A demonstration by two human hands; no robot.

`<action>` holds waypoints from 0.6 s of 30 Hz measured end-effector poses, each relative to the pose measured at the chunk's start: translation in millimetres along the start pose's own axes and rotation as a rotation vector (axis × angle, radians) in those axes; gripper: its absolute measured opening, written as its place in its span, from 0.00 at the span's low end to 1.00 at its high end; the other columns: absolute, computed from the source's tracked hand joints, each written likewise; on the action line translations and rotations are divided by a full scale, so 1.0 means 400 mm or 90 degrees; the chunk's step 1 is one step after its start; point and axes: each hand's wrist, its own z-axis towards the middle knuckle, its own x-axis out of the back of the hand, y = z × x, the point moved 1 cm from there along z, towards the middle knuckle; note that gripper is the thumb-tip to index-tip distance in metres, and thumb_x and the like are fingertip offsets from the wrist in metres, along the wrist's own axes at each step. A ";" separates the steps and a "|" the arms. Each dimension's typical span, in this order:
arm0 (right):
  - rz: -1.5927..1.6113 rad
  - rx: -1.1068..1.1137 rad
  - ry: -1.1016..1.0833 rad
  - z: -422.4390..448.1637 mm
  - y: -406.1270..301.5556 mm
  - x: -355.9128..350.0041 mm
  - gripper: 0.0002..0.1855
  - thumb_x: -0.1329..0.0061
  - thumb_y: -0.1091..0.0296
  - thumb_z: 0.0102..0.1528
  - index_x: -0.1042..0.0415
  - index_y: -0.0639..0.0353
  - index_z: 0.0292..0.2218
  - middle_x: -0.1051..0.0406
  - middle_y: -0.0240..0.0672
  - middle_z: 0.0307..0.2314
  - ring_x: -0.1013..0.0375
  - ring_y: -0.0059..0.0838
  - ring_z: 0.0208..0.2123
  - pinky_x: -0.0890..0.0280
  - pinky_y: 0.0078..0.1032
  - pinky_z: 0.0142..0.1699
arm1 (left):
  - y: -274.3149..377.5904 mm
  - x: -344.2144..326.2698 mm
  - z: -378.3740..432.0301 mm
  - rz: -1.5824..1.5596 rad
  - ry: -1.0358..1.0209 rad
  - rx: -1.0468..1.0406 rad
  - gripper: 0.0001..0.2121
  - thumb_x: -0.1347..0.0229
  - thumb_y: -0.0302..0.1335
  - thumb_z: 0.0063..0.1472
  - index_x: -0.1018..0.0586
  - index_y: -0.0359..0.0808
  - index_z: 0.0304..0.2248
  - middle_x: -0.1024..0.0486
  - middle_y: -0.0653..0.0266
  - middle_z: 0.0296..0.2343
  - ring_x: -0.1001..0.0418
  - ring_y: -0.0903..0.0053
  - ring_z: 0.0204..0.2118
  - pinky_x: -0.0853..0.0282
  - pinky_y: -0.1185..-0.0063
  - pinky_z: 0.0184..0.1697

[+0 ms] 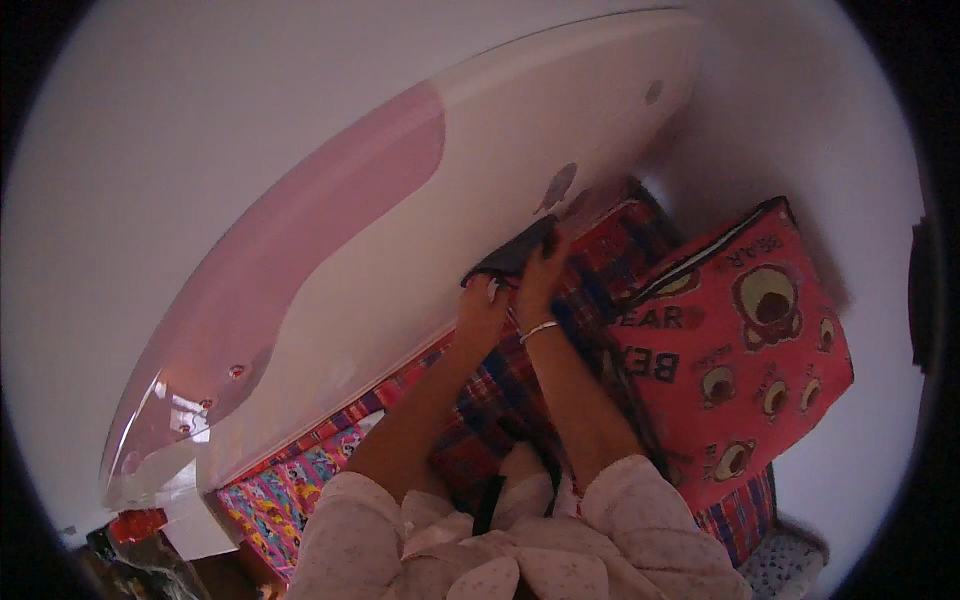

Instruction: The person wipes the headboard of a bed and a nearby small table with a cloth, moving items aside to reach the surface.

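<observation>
A folded dark grey cloth-like piece [514, 251] lies against a large glossy white-and-pink curved panel [360, 142]. My right hand [541, 274], with a pale bracelet at the wrist, grips its right end. At its lower left edge, my left hand [481, 304] has its fingers curled on the piece; the fingertips are partly hidden. Beneath both forearms is a red-and-blue plaid woven bag [487, 379]. Whether the grey piece belongs to that bag, I cannot tell.
A pink bag with bear print and lettering [757, 367] leans at the right, by the white wall [885, 315]. Colourful patterned fabric [289, 465] is at the lower left. Beyond it sit a red item [139, 525] and a white box-like piece [199, 517].
</observation>
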 end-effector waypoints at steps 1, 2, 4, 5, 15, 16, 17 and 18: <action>0.072 -0.046 -0.006 -0.023 -0.033 -0.005 0.23 0.61 0.78 0.61 0.43 0.63 0.58 0.39 0.43 0.54 0.41 0.35 0.57 0.49 0.29 0.63 | 0.009 0.024 -0.014 -0.004 0.023 -0.025 0.16 0.49 0.27 0.60 0.28 0.27 0.46 0.27 0.40 0.44 0.29 0.51 0.49 0.36 0.67 0.52; 0.076 -0.038 -0.018 -0.033 -0.079 -0.012 0.23 0.61 0.78 0.61 0.43 0.63 0.58 0.39 0.43 0.54 0.41 0.35 0.57 0.49 0.29 0.63 | 0.026 0.049 -0.023 -0.019 0.066 -0.060 0.15 0.48 0.27 0.61 0.29 0.27 0.45 0.25 0.41 0.40 0.28 0.49 0.46 0.34 0.66 0.49; -0.014 0.209 -0.093 -0.043 -0.195 -0.038 0.22 0.59 0.76 0.61 0.39 0.63 0.56 0.37 0.41 0.52 0.38 0.34 0.54 0.47 0.29 0.61 | 0.070 0.103 -0.040 -0.032 0.120 -0.088 0.14 0.48 0.27 0.61 0.30 0.28 0.44 0.24 0.42 0.37 0.27 0.46 0.43 0.32 0.65 0.46; 0.026 0.191 -0.108 -0.048 -0.246 -0.058 0.21 0.56 0.75 0.60 0.38 0.62 0.55 0.37 0.40 0.52 0.39 0.34 0.54 0.47 0.30 0.61 | 0.096 0.131 -0.044 -0.093 0.163 -0.134 0.14 0.48 0.27 0.62 0.30 0.27 0.45 0.23 0.44 0.38 0.26 0.51 0.43 0.32 0.67 0.46; -0.091 0.441 -0.289 -0.361 -0.276 -0.178 0.15 0.47 0.71 0.54 0.28 0.60 0.44 0.30 0.43 0.41 0.33 0.44 0.47 0.39 0.37 0.54 | 0.006 0.380 -0.265 -0.364 0.382 -0.174 0.14 0.49 0.22 0.65 0.32 0.29 0.49 0.26 0.58 0.45 0.29 0.75 0.47 0.35 0.76 0.53; -0.086 0.435 -0.334 -0.407 -0.245 -0.173 0.15 0.47 0.71 0.54 0.28 0.60 0.44 0.30 0.43 0.42 0.33 0.44 0.46 0.38 0.37 0.53 | -0.037 0.393 -0.293 -0.357 0.395 -0.130 0.14 0.50 0.21 0.65 0.32 0.29 0.49 0.27 0.60 0.45 0.29 0.76 0.48 0.35 0.75 0.54; -0.096 0.403 -0.379 -0.447 -0.222 -0.163 0.16 0.47 0.71 0.54 0.29 0.61 0.44 0.30 0.43 0.42 0.33 0.45 0.46 0.38 0.37 0.53 | -0.071 0.405 -0.325 -0.355 0.402 -0.136 0.14 0.50 0.21 0.65 0.32 0.29 0.49 0.27 0.60 0.45 0.29 0.76 0.48 0.35 0.75 0.54; -0.091 0.419 -0.384 -0.483 -0.206 -0.151 0.16 0.47 0.71 0.54 0.29 0.61 0.44 0.30 0.43 0.42 0.33 0.45 0.46 0.38 0.37 0.53 | -0.101 0.420 -0.354 -0.345 0.428 -0.101 0.14 0.50 0.21 0.65 0.31 0.29 0.49 0.27 0.61 0.45 0.30 0.76 0.48 0.35 0.76 0.53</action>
